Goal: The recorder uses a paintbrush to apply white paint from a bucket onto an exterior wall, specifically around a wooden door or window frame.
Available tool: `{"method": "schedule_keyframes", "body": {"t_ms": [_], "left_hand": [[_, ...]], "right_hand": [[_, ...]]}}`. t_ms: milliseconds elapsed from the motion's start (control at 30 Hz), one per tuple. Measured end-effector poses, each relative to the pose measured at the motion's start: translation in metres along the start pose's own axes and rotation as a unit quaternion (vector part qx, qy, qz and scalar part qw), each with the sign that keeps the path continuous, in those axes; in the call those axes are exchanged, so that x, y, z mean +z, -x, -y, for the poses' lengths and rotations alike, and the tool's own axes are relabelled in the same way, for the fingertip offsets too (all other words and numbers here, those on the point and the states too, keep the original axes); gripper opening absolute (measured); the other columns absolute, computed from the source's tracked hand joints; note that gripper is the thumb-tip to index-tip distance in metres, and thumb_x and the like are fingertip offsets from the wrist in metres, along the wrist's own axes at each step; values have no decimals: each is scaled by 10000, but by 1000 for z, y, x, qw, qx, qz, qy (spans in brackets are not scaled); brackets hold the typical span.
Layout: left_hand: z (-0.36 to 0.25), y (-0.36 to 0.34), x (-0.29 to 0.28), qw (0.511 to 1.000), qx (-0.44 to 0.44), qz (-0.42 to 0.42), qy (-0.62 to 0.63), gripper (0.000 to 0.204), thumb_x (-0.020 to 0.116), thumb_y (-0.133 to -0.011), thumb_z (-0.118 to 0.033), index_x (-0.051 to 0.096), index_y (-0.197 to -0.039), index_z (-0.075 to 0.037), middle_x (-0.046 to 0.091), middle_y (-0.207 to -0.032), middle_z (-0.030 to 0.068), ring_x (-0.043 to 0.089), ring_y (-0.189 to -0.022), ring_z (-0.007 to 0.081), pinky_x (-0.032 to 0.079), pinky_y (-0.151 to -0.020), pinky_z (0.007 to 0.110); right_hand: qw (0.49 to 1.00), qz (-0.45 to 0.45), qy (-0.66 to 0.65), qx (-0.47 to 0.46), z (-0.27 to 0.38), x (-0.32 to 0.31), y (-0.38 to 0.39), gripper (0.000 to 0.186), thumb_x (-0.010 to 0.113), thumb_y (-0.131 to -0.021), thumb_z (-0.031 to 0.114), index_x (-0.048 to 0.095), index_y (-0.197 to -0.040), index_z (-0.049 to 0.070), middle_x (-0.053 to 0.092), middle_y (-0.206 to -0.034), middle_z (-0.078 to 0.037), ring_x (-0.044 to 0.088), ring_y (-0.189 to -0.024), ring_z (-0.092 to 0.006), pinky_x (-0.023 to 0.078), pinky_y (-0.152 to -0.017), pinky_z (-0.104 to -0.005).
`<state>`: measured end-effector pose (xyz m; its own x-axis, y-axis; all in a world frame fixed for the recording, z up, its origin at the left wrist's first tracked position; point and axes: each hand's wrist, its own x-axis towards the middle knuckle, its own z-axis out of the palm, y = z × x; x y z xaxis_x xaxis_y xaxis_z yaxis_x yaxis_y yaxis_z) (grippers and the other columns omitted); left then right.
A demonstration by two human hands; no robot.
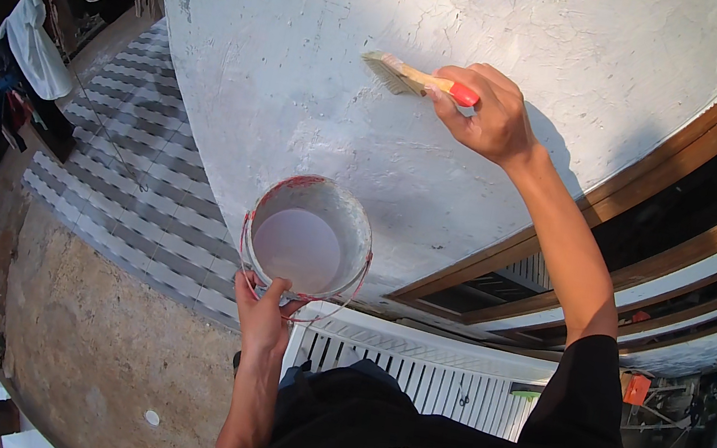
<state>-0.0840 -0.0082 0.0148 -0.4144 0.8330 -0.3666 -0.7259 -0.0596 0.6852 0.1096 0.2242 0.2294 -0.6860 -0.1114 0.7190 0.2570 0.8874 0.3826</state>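
My right hand (pixel 490 113) is closed round the wooden handle of a paintbrush (pixel 408 77) with a red end. The brush's pale bristles press against the whitish, cracked wall (pixel 318 15). Lower down and to the left, my left hand (pixel 265 308) grips the near rim of a paint bucket (pixel 360 234), thumb over the edge and fingers beneath. Thin whitish paint (pixel 297 247) partly fills the bucket, and red smears mark its rim. A thin wire handle (pixel 355 295) hangs down at its side.
Brown wooden window frames (pixel 678 151) border the wall on the right. Below me is a white slatted bench (pixel 421 384) with scissors (pixel 463 398) on it. Patterned tiles (pixel 137 175) and rough concrete (pixel 98 341) lie left; white cloth (pixel 35 47) hangs farther off.
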Motion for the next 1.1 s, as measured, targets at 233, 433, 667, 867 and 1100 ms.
{"method": "schedule_keyframes", "body": {"t_ms": [233,433,667,867,1100], "left_hand": [[5,5,-18,999,3,-43,-18,366,583,-793,97,367,-1026,-85,451,-1085,76,572,-915,215,634,-642,400],[5,8,-39,998,2,-56,-11,374,584,-801,92,371,-1054,-84,419,-1135,71,559,-946,216,629,-646,397],[7,6,-45,998,4,-65,-20,403,578,-798,92,349,-1078,-85,418,-1160,89,552,-970,244,623,-651,420],[-1,16,-44,997,16,-73,-19,400,571,-791,93,335,-1057,-89,433,-1133,117,552,-963,267,625,-641,425],[6,10,-49,998,12,-58,-25,382,573,-796,92,343,-1035,-98,430,-1096,95,551,-954,247,633,-654,447]], "right_hand": [[998,-45,-28,30,29,5,8,144,736,-814,67,627,-894,20,670,-787,-78,583,-564,-201,474,-509,-283],[996,-62,47,50,12,-3,14,169,720,-816,8,610,-943,-13,682,-839,-127,633,-631,-242,508,-537,-314],[997,7,-44,59,35,28,27,169,733,-806,26,627,-937,16,672,-808,-100,602,-595,-225,486,-521,-309],[986,-139,48,78,20,0,9,180,741,-799,38,630,-940,37,649,-751,-64,584,-571,-204,472,-530,-304],[995,16,-21,98,24,10,20,171,732,-831,101,637,-957,34,648,-733,-67,588,-578,-203,483,-541,-311]]}}
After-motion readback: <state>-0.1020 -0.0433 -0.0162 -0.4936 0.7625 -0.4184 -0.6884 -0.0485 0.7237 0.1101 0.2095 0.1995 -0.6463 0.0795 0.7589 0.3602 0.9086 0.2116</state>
